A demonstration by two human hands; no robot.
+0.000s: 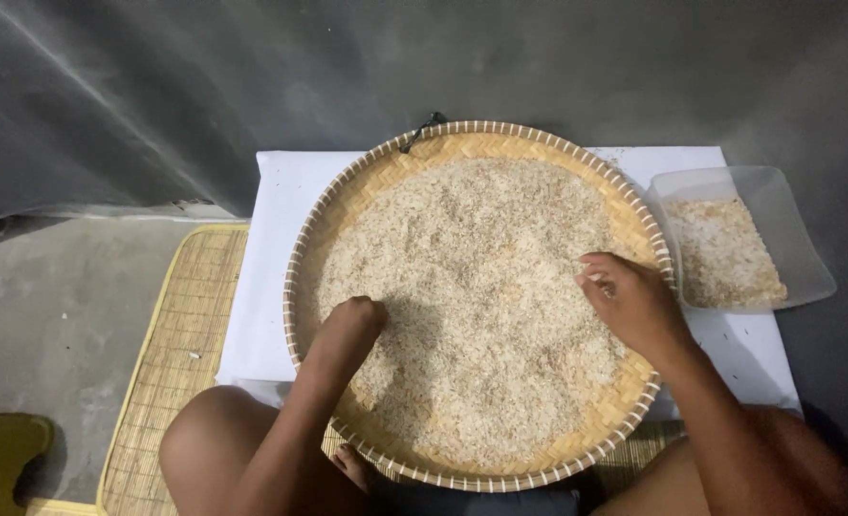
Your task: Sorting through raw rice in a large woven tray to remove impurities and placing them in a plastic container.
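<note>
- Left hand [352, 320]: fingers curled closed, knuckles resting in the rice [481, 287].
- Right hand [634, 298]: fingertips pinched together on grains.
- Rice: spread across the round woven bamboo tray [347, 186]; plastic tub [778, 205] beside it.

Showing no labels, signs or screens anywhere. Lying at the right, just beside the rim of the round woven tray [347, 191], on the white cloth [271, 239]: one clear plastic container [797, 229], rectangular with rounded corners, lidless and unmarked. Holding a shallow layer of pale beige grain [725, 253] like that in the tray, its near left corner sitting close to the right hand [634, 301], though apart from it.
</note>
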